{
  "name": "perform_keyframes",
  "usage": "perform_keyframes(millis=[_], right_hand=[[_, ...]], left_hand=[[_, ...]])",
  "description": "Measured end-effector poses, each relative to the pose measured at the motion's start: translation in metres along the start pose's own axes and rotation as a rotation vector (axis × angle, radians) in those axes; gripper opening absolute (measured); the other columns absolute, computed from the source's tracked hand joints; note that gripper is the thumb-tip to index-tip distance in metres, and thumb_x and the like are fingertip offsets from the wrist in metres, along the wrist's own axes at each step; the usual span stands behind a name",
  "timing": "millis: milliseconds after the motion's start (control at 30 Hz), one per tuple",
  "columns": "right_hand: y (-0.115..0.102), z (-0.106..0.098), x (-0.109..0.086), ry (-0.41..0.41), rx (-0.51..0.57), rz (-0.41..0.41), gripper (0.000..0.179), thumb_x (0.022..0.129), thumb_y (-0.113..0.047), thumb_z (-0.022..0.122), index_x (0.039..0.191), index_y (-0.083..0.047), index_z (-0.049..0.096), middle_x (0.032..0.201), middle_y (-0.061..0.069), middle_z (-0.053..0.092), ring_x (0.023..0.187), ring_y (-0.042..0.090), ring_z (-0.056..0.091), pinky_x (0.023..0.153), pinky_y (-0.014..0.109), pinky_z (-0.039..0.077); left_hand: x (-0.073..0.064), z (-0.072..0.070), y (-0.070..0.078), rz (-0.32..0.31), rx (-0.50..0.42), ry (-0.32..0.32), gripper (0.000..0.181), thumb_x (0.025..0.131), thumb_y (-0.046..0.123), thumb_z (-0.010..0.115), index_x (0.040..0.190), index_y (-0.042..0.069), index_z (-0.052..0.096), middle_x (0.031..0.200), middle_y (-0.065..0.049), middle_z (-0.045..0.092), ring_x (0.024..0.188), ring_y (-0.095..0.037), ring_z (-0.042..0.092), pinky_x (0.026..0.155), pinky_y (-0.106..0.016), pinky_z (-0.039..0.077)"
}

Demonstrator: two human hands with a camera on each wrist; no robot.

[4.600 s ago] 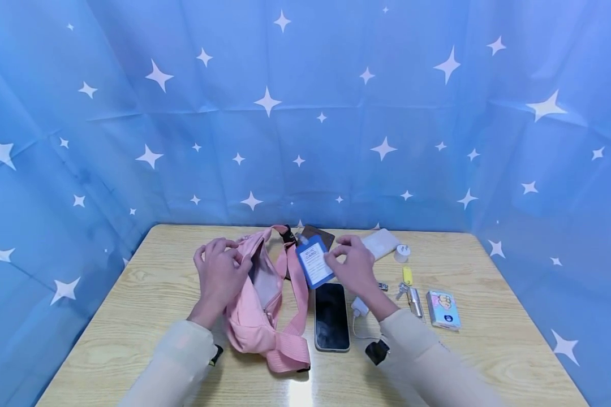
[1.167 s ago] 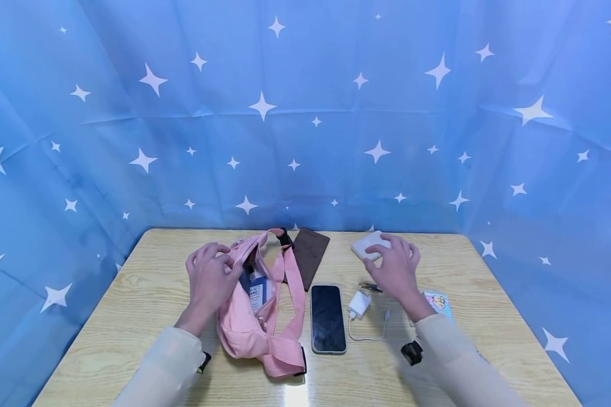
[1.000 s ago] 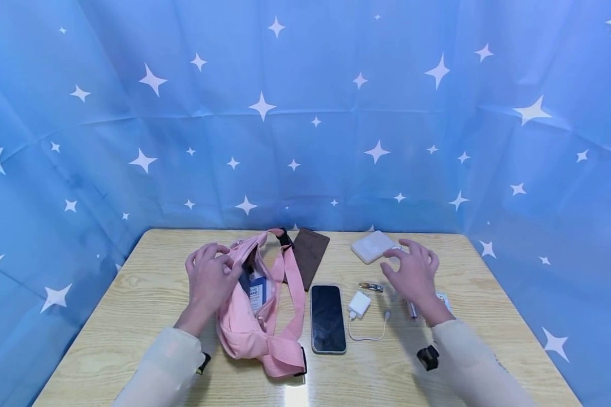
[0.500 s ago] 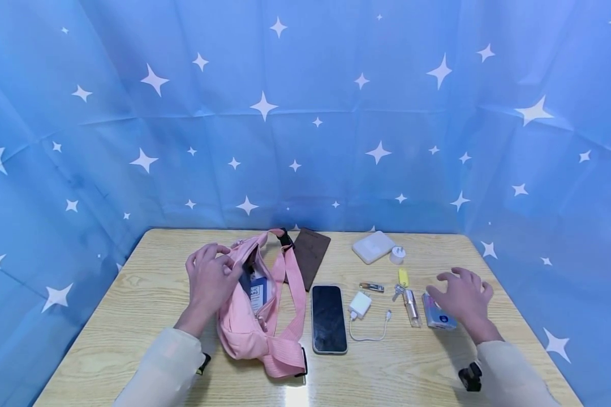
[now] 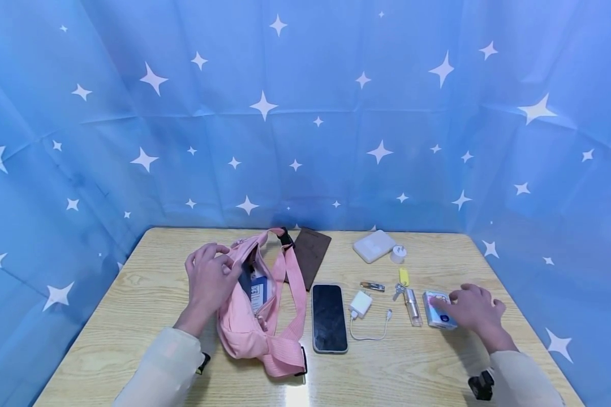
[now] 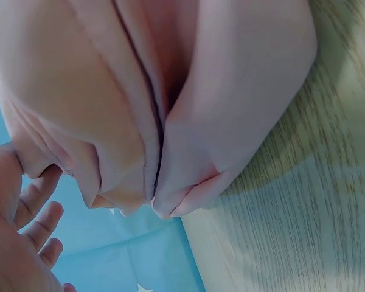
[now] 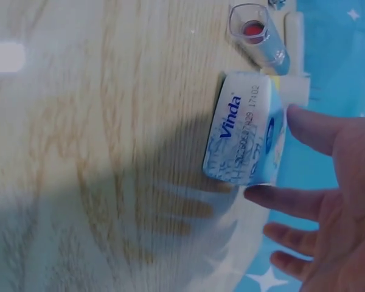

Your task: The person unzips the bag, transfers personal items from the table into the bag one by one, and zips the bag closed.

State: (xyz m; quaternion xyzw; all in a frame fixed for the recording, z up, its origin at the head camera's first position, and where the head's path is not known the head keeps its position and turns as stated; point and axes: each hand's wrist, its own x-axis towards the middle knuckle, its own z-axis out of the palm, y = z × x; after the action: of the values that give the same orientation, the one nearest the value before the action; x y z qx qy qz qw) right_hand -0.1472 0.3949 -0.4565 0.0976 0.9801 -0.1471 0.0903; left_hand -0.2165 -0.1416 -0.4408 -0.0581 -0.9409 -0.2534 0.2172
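In the head view a pink waist bag (image 5: 241, 333) lies at the left with its zip mouth open. A blue-framed card holder (image 5: 258, 293) sits inside it. My left hand (image 5: 211, 280) pinches the bag's upper edge; in the left wrist view its thumb and forefinger hold the pink cloth (image 6: 67, 121). Over at the right, my right hand (image 5: 476, 310) hovers at a small tissue pack (image 5: 438, 314). The right wrist view shows my thumb and forefinger spread on either side of the tissue pack (image 7: 240, 131); firm contact cannot be made out.
A phone (image 5: 330, 318) lies beside the bag, with a brown wallet-like item (image 5: 310, 257) behind. Further right are a white charger with cable (image 5: 360, 304), nail clippers (image 5: 372, 286), a lipstick (image 5: 412, 308), keys with a yellow tag (image 5: 404, 277), a white slab (image 5: 374, 246) and a small white round item (image 5: 398, 254).
The card holder went from my right hand into the bag. My right hand then moved right and down to the tissue pack. My left hand stays on the bag's edge.
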Motion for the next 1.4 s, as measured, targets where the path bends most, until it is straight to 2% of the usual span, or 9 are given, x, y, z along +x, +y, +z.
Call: perform_keyframes(millis=[67,200,333,567,733,933,1067,1233,1400], right_hand=[[-0.003,-0.001,-0.001,-0.018,-0.01,0.004,0.08,0.086,-0.074,0.047,0.107,0.001,0.068,0.14,0.039,0.035,0.124,0.062,0.024,0.089,0.079,0.016],[-0.009,-0.002,-0.001,-0.041,-0.035,0.017,0.07,0.086,-0.074,0.046,0.082,-0.008,0.066,0.138,0.039,0.037,0.124,0.062,0.025,0.09,0.078,0.017],[-0.011,0.0,-0.001,-0.02,-0.053,0.045,0.068,0.084,-0.076,0.046,0.071,-0.011,0.06,0.131,0.036,0.046,0.12,0.059,0.032,0.09,0.076,0.02],[-0.009,0.001,0.002,0.009,-0.025,0.097,0.072,0.079,-0.079,0.05,0.076,-0.009,0.066,0.111,0.027,0.057,0.102,0.046,0.046,0.088,0.073,0.025],[-0.007,0.002,0.004,0.018,0.008,0.116,0.073,0.08,-0.078,0.05,0.078,-0.007,0.066,0.113,0.029,0.054,0.105,0.05,0.043,0.091,0.073,0.022],[-0.006,-0.004,0.006,0.035,0.025,0.108,0.061,0.09,-0.059,0.05,0.095,-0.002,0.071,0.12,0.035,0.048,0.108,0.055,0.039,0.091,0.073,0.021],[-0.006,-0.012,0.008,0.035,0.03,0.107,0.06,0.092,-0.056,0.048,0.099,-0.001,0.071,0.121,0.035,0.048,0.11,0.057,0.038,0.091,0.073,0.021],[-0.011,-0.018,0.009,0.111,0.048,0.082,0.055,0.093,-0.054,0.05,0.083,-0.004,0.069,0.116,0.032,0.051,0.111,0.058,0.035,0.089,0.073,0.02],[-0.029,-0.026,0.014,0.208,0.044,0.051,0.053,0.091,-0.052,0.053,0.088,-0.002,0.071,0.13,0.035,0.044,0.118,0.058,0.031,0.091,0.073,0.02]], left_hand=[[0.0,0.0,0.0,0.001,-0.004,0.002,0.022,0.084,0.03,0.068,0.071,0.013,0.069,0.115,-0.006,0.063,0.128,-0.033,0.043,0.111,-0.057,0.018],[-0.001,0.0,0.0,0.002,-0.012,0.008,0.022,0.084,0.03,0.069,0.07,0.013,0.068,0.115,-0.006,0.063,0.127,-0.033,0.044,0.111,-0.056,0.018],[-0.002,0.0,-0.001,0.005,-0.013,0.02,0.021,0.083,0.029,0.069,0.07,0.013,0.068,0.113,-0.006,0.064,0.126,-0.032,0.045,0.11,-0.056,0.019],[-0.002,0.0,0.0,0.009,-0.01,0.027,0.022,0.083,0.029,0.069,0.07,0.012,0.069,0.112,-0.005,0.064,0.125,-0.031,0.045,0.11,-0.055,0.02],[-0.002,-0.001,0.001,0.008,-0.004,0.023,0.022,0.084,0.028,0.069,0.07,0.011,0.069,0.112,-0.006,0.064,0.124,-0.032,0.045,0.11,-0.055,0.02],[-0.002,0.0,0.002,0.006,0.0,0.017,0.021,0.083,0.029,0.069,0.071,0.011,0.07,0.113,-0.005,0.064,0.125,-0.031,0.045,0.11,-0.055,0.02],[-0.002,0.0,0.002,0.005,0.0,0.018,0.021,0.083,0.029,0.069,0.07,0.011,0.07,0.113,-0.006,0.064,0.124,-0.031,0.046,0.11,-0.055,0.02],[-0.002,0.0,0.002,0.002,-0.001,0.018,0.021,0.083,0.029,0.07,0.07,0.011,0.07,0.113,-0.007,0.065,0.125,-0.031,0.046,0.11,-0.055,0.02],[-0.003,0.0,0.002,0.0,0.001,0.016,0.021,0.083,0.028,0.07,0.071,0.011,0.07,0.113,-0.007,0.064,0.124,-0.032,0.046,0.11,-0.055,0.02]])
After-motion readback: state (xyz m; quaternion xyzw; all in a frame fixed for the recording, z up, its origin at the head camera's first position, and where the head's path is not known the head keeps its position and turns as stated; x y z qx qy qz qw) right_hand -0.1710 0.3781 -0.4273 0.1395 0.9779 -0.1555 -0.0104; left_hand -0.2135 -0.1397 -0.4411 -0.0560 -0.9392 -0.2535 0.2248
